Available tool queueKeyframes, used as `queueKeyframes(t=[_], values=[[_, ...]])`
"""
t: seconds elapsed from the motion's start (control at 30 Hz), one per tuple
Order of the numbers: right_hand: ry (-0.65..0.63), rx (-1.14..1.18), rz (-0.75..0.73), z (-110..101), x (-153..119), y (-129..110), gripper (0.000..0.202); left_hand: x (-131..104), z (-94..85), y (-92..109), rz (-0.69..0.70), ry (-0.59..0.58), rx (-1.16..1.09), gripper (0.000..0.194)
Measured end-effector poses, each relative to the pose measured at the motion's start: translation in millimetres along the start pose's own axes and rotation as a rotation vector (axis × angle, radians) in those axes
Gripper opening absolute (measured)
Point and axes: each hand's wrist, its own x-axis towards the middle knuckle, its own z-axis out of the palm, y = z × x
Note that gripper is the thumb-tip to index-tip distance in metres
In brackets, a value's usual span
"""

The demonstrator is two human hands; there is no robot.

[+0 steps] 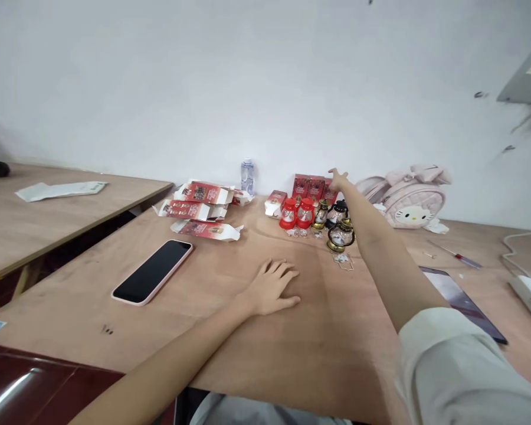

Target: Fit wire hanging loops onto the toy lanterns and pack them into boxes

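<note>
Red boxes (pixel 315 188) may topple if your right hand (pixel 340 181) (fingers apart) knocks them; your left hand (pixel 271 290) lies, fingers spread.

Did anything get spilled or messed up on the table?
The red and white boxes left of the bottle look messy: heaped askew with flaps open, while the upright red boxes stand neatly by the wall. I see no spill.

passage: between phone (pixel 153 273) and lanterns (pixel 305 215) | obstacle: lanterns fronting red boxes (pixel 315 188)
</note>
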Motion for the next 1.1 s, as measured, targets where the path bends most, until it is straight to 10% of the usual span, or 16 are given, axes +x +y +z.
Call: queueKeyframes(t=[0.23, 0.43, 0.6, 0.77, 1.0, 1.1], values=[[-0.104, -0.036, -0.032, -23.9, -13.2, 7.5, 0.086, 4.7, 2.1, 0.7, 0.016, -0.021, 0.001, 0.055], [0.172, -0.134, -0.382, -52.9, -83.0, 11.9, 0.056, 7.1, 1.9, 2.8, 0.024, -0.039, 0.015, 0.054], [-0.019, -0.309, -0.442, -34.8, -172.1, 23.6, 0.053, 7.8, 3.3, 1.7, 0.028, -0.030, 0.020, 0.053], [0.017, -0.346, -0.350, -14.0, -194.8, 32.1, 0.038, 8.2, 3.5, 1.5, 0.029, -0.007, 0.013, 0.050], [0.451, 0.575, -0.220, -9.2, -207.9, 17.9, 0.022, 9.7, 1.7, 4.3, -0.019, 0.042, -0.063, 0.081], [0.093, 1.079, -0.053, 22.0, -248.7, -7.5, 0.025, 12.3, 7.6, 3.6, 0.010, 0.230, -0.165, 0.092]])
